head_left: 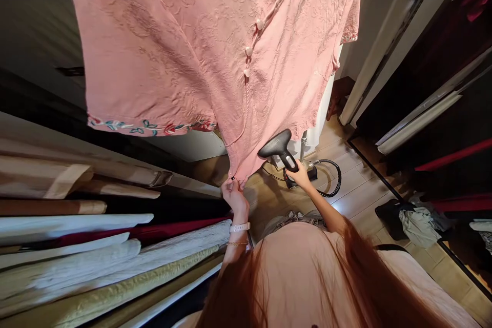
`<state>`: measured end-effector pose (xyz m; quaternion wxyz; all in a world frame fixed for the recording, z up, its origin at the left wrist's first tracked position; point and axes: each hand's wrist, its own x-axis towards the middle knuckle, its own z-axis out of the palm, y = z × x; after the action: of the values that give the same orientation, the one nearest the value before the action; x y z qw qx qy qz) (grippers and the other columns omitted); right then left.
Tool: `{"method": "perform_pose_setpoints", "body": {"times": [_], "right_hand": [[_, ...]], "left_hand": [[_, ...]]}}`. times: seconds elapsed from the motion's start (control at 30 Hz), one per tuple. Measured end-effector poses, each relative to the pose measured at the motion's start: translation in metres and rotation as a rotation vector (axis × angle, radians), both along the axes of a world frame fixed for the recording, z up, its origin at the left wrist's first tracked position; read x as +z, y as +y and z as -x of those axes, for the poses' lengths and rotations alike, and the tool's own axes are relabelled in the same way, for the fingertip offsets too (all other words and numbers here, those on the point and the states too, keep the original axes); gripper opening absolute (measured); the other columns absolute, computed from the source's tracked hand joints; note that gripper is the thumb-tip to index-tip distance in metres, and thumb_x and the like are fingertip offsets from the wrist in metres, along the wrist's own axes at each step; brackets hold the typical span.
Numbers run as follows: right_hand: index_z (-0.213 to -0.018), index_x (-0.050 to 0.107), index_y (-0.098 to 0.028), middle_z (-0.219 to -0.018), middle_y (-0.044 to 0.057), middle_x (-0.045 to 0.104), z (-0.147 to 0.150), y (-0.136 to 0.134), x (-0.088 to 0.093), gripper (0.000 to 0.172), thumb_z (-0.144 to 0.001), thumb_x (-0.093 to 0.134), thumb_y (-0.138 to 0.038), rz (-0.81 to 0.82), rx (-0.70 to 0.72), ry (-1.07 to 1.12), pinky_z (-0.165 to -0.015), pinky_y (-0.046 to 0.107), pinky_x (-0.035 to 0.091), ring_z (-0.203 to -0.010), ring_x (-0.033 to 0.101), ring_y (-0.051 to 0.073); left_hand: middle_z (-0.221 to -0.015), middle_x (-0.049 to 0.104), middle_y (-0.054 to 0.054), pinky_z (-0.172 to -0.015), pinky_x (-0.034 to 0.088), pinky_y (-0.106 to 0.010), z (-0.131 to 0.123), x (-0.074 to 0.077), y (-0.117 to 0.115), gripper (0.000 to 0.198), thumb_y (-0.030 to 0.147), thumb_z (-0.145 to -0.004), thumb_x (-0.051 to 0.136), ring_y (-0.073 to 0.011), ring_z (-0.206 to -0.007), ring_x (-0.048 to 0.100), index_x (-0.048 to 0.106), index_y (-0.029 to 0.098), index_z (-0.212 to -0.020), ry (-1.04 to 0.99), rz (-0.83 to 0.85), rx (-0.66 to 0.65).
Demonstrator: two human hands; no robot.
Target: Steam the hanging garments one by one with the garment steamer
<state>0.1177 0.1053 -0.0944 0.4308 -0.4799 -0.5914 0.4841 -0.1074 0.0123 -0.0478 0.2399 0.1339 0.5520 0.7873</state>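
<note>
A pink blouse (172, 51) hangs before the person, its bottom corner pinched and drawn down by the left hand (235, 197). The right hand (300, 176) grips a black steamer (275, 145) at the cloth's lower edge, above the wooden floor (357, 177).

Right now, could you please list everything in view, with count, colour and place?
Blouse: one, pink, top centre
Buttons: at least four, pale pink, blouse front
Steamer: one, black, blouse's lower edge
Pole: one, silver, beside steamer
Floor: one, light brown, below
Hose: one, black, over floor
Cloths: many, mixed colours, left
Crumpled cloth: at least one, pale, right
Wristband: one, whitish, left wrist
Bracelet: one, gold, left wrist
Left hand: one, at blouse's lower tip
Right hand: one, on steamer
</note>
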Motion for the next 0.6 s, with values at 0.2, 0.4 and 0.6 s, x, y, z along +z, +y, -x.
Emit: {"method": "perform_pose_setpoints", "body": {"times": [0.2, 0.4, 0.6], "right_hand": [[-0.084, 0.06, -0.021, -0.074, -0.004, 0.057, -0.009, -0.005, -0.005, 0.034, -0.064, 0.072, -0.046, 0.041, -0.022, -0.005, -0.068, 0.028, 0.042, -0.071, 0.049, 0.016], [-0.088, 0.06, -0.021, -0.08, -0.003, 0.058, -0.01, 0.0, 0.002, 0.032, -0.071, 0.069, -0.047, 0.013, -0.103, 0.047, -0.071, 0.028, 0.043, -0.074, 0.049, 0.016], [-0.086, 0.057, -0.022, -0.077, -0.002, 0.054, -0.018, -0.007, 0.011, 0.032, -0.072, 0.068, -0.049, -0.006, -0.178, 0.032, -0.069, 0.029, 0.041, -0.073, 0.046, 0.017]], "left_hand": [[-0.086, 0.053, 0.003, -0.088, 0.056, -0.038, -0.001, -0.004, -0.002, 0.029, 0.032, -0.076, 0.071, -0.012, -0.078, 0.059, 0.047, 0.023, -0.09, 0.051, 0.012, 0.01], [-0.091, 0.054, 0.003, -0.092, 0.052, -0.034, -0.007, -0.002, 0.002, 0.041, 0.033, -0.071, 0.08, -0.0121, -0.084, 0.058, 0.051, 0.022, -0.096, 0.189, 0.012, 0.047], [-0.068, 0.043, 0.007, -0.076, 0.045, -0.027, -0.005, -0.003, 0.017, 0.041, 0.032, -0.068, 0.085, -0.0106, -0.068, 0.047, 0.045, 0.02, -0.069, 0.331, 0.12, 0.06]]}}
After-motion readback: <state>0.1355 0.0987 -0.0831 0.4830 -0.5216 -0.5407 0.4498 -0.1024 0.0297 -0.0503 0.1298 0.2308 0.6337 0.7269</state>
